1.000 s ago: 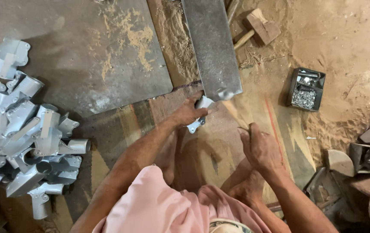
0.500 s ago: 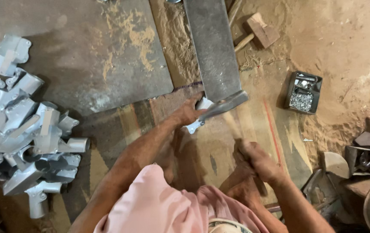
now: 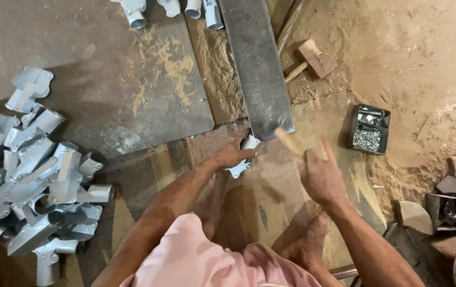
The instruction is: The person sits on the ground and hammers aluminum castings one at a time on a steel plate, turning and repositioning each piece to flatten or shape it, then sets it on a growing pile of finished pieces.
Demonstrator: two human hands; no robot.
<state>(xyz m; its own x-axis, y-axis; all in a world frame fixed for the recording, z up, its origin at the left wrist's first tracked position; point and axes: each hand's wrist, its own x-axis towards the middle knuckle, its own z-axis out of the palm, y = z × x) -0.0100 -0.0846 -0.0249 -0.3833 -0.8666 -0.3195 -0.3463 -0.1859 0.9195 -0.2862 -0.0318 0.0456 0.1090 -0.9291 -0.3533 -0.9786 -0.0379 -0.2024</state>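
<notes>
Keep your left hand (image 3: 231, 154) pressing the small grey metal bracket (image 3: 242, 159) flat on the floor at the near end of the long steel bar (image 3: 257, 69), w/ fingertips off to the side of the strike spot, & bring the blow down square, not glancing. Your right hand (image 3: 319, 178) is clenched tight round a blurred wooden handle (image 3: 290, 142), raised just right of the bracket; the tool's head isn't visible. Left fingers are curled over the bracket, pinning rather than fully enclosing it.

1 head-worn camera looks steeply down, close over the hands and sandy floor (image 3: 424, 48).
</notes>
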